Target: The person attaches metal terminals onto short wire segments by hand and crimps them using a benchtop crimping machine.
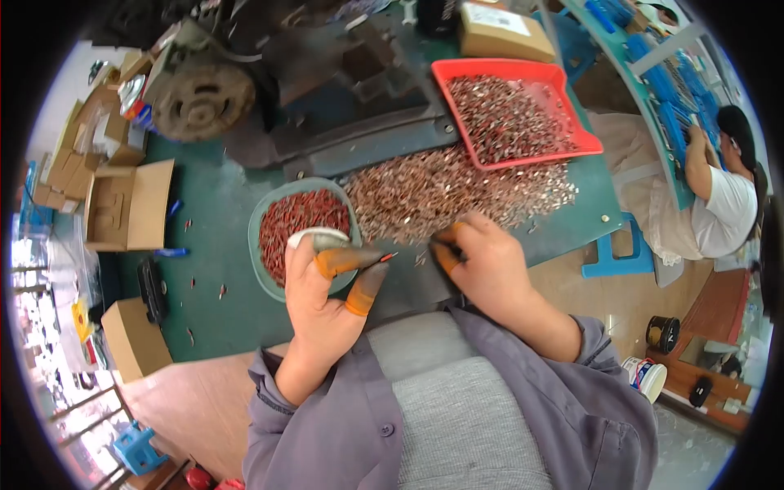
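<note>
left hand (pixel 327 314) pinches a small red piece (pixel 388 256) between finger covers (pixel 359 299), seemingly leaving its end free; right hand (pixel 492 263) faces it, fingers bent, contents cannot be told; tub (pixel 260 265) left of the grip, loose pile (pixel 400 200) beyond, presumably for short reach.

left hand (pixel 322 304): fingers (pixel 343 260) pinched | right hand (pixel 492 263): fingers curled leftward

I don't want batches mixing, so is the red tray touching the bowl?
Apart. The head view shows a plain gap between the tray and the bowl, with part of the pile lying in it.
</note>
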Available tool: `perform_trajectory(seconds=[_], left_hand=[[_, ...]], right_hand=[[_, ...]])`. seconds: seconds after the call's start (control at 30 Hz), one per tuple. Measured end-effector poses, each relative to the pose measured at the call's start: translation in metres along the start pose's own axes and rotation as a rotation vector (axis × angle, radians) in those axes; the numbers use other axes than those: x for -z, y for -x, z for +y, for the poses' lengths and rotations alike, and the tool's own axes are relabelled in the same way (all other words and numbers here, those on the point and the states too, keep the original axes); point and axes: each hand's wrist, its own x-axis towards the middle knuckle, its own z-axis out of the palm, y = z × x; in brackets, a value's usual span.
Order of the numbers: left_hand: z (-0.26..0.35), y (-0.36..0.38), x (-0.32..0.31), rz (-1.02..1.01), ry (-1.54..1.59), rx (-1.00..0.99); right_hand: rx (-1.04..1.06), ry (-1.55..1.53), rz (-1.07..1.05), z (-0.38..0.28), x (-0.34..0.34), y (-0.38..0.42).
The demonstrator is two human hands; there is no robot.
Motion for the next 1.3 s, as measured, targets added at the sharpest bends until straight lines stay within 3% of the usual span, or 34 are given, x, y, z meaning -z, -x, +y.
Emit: perform_trajectory(seconds=[0.1, 0.13, 0.2, 0.27, 0.3, 0.33, 0.4, 0.5, 0.63, 0.8, 1.03, 1.13, 1.23, 1.3], left_hand=[[0.001, -0.006, -0.008, 0.064, -0.006, -0.101], [0.0, -0.007, -0.01, 0.062, 0.057, -0.042], [-0.001, -0.011, -0.019, 0.061, 0.139, -0.025], [-0.001, -0.014, -0.026, 0.096, 0.608, 0.292], [0.001, -0.017, -0.029, 0.088, 0.617, 0.261], [0.003, -0.021, -0.032, 0.125, 0.725, 0.315], [0.003, -0.025, -0.033, 0.143, 0.86, 0.34], [0.008, -0.027, -0.035, 0.18, 0.877, 0.342], [0.001, -0.028, -0.038, 0.265, 0.904, 0.384], [0.0, -0.034, -0.042, 0.283, 0.808, 0.343], [-0.001, -0.037, -0.047, 0.291, 0.747, 0.31], [-0.001, -0.036, -0.045, 0.295, 0.526, 0.183], [0.01, -0.037, -0.043, 0.263, 0.468, 0.179], [0.01, -0.035, -0.042, 0.241, 0.415, 0.154]], right_hand=[[-0.024, -0.031, -0.031, -0.002, 0.005, -0.006], [-0.034, -0.172, 0.009, 0.0, 0.006, -0.008], [-0.112, -0.468, 0.032, -0.009, 0.015, -0.014], [-0.364, -0.997, -0.129, -0.017, 0.017, -0.022], [-0.459, -1.276, -0.184, -0.02, 0.017, -0.028], [-0.437, -1.271, -0.162, -0.021, 0.017, -0.033], [-0.596, -1.453, -0.256, -0.023, 0.014, -0.043], [-0.54, -1.559, -0.234, -0.028, 0.003, -0.051], [-0.536, -1.526, -0.219, -0.037, 0.01, -0.057], [-0.357, -1.457, -0.054, -0.033, -0.014, -0.055], [-0.16, -1.056, 0.109, -0.033, -0.02, -0.05], [-0.179, -1.282, 0.082, -0.03, -0.032, -0.048], [-0.23, -1.467, 0.043, -0.028, -0.019, -0.048], [-0.449, -1.335, -0.317, -0.026, 0.008, -0.05]])
